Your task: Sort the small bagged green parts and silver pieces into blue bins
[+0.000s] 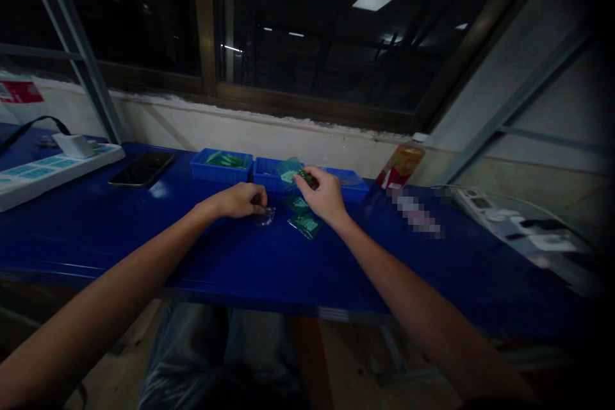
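Note:
My right hand (325,193) pinches a strip of green see-through packets (290,170); part of it rises above the fingers. Below that hand, more green packets (306,225) hang down or lie on the table; whether they join the held strip I cannot tell. My left hand (243,200) is closed, its fingertips on a small clear plastic piece (266,216) at the tabletop. Just beyond the hands stand blue bins: the left bin (216,172) holds green packets, the middle bin (263,178) is partly covered by the strip, and the right bin (354,192) shows clear plastic.
A phone (142,169) and a white power strip (62,170) lie on the blue table (216,262) at left. A bottle with an orange-red label (401,165) stands at the back right. Farther right are white devices with cables (519,224). A wall and window close off the back.

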`<state>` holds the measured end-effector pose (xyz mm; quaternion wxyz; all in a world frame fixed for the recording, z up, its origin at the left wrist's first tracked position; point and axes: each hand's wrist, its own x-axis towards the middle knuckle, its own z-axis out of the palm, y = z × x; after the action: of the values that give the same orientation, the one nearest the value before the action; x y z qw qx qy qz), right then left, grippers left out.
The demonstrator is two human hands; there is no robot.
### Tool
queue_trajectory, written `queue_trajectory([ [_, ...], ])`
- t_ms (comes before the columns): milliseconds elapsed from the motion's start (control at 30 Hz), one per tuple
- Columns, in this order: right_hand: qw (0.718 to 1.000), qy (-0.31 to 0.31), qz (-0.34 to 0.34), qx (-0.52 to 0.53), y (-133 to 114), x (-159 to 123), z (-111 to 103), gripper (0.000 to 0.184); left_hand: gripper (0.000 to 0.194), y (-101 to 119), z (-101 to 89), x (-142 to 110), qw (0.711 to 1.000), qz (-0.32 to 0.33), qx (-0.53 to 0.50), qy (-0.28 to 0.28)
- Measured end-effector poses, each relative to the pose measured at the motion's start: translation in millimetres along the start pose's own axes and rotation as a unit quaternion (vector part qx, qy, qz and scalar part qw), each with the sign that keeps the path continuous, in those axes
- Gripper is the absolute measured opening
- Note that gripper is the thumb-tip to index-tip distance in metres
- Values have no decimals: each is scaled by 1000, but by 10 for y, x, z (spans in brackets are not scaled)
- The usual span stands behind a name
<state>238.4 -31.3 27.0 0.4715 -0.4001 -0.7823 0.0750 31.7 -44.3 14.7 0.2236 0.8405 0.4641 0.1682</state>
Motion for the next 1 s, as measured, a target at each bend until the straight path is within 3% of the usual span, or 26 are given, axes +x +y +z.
queue_trajectory([
  [133, 1000, -17, -19, -16, 3, 2, 33, 20, 30, -15, 13, 26, 988, 14, -149, 37],
  [300, 997, -10, -71, -27, 24, -18, 64, 19, 32, 57, 50, 49, 974, -2, -211, 85],
  [433, 993, 10, -110, -37, 33, -69, 97, 26, 49, 153, 78, 75, 935, -35, -316, 158],
  [567, 989, -8, -142, -47, -22, -149, 150, 31, 33, 198, 59, 75, 909, -36, -364, 199],
  [700, 994, -26, -109, -13, -119, -199, 166, 28, 20, 188, 21, 55, 920, 11, -304, 247],
  [800, 996, -45, -9, 79, -146, -180, 142, 20, 14, 196, 8, 27, 940, 84, -142, 297],
  [867, 987, -43, 69, 141, -129, -154, 129, 32, 12, 221, 19, 9, 941, 141, -31, 305],
  [1000, 967, -38, 173, 183, -47, -128, 142, 35, 15, 277, 86, 3, 933, 204, 58, 292],
])
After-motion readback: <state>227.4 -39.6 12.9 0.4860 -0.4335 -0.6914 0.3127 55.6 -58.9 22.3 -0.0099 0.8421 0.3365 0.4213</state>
